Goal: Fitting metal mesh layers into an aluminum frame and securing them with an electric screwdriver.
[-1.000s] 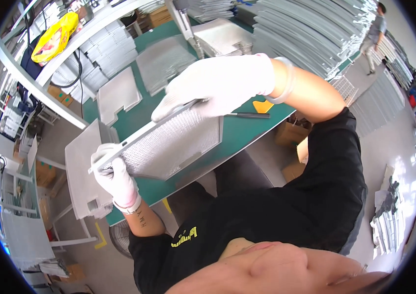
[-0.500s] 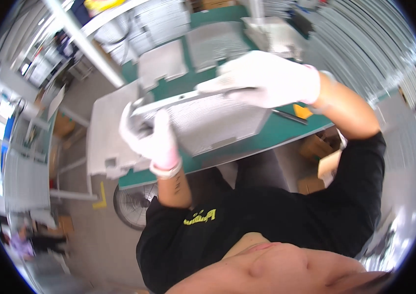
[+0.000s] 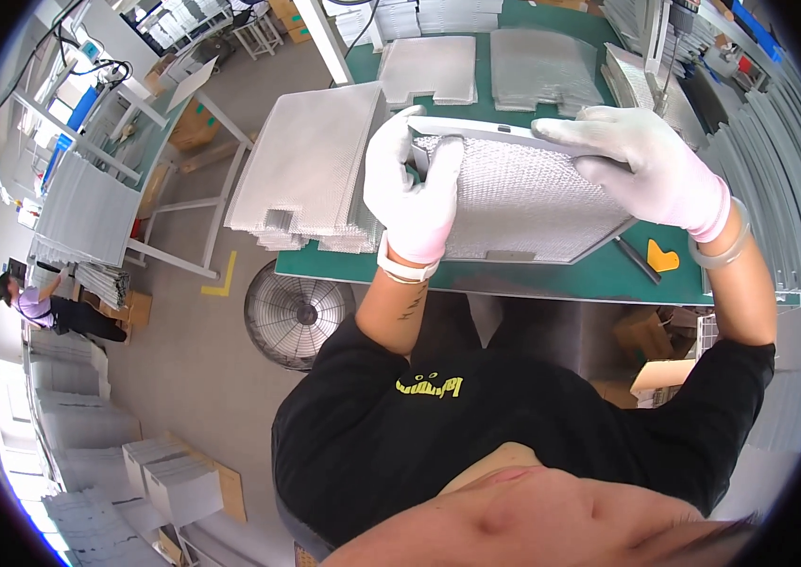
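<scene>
A silvery metal mesh filter panel (image 3: 523, 203) with a pale metal frame is held tilted above the green worktable (image 3: 363, 266), its long upper rim facing me. My left hand (image 3: 412, 189), in a white glove, is closed round the left end of that rim, thumb over the mesh side. My right hand (image 3: 641, 161), also gloved, grips the rim nearer its right end, with fingers along the top and the thumb beneath. Slots show in the rim between the hands. To the right of the panel lie a dark handled tool (image 3: 639, 262) and a small yellow scraper-like piece (image 3: 662, 256).
Stacked mesh sheets (image 3: 311, 161) sit at the table's left, overhanging its edge. More sheets (image 3: 429, 68) and a second pile (image 3: 544, 68) lie at the back. Tall frame stacks (image 3: 759, 180) stand right. A floor fan (image 3: 301, 314) is below left; another person (image 3: 42, 302) stands far left.
The view has swung, so the table and hands sit farther right in the picture. The panel's rim has turned, now sloping slightly down to the right. Both hands keep hold of it.
</scene>
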`<act>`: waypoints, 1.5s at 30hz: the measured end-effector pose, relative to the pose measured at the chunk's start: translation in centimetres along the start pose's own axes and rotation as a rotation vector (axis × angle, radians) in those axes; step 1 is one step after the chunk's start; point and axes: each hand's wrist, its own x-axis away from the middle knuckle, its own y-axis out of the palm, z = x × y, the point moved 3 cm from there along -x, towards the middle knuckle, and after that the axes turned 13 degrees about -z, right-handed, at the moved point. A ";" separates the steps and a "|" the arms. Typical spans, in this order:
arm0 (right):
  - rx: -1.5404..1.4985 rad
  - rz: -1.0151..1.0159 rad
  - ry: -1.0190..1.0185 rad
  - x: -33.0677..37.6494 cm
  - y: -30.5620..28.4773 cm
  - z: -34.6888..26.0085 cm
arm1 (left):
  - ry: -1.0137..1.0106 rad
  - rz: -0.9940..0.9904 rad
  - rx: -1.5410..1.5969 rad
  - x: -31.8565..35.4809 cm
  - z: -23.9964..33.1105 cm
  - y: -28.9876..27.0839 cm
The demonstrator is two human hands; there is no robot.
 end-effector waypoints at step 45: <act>-0.557 0.466 0.919 25.4 8.2 1.3 | 0.590 -0.778 -0.176 2.4 7.7 16.6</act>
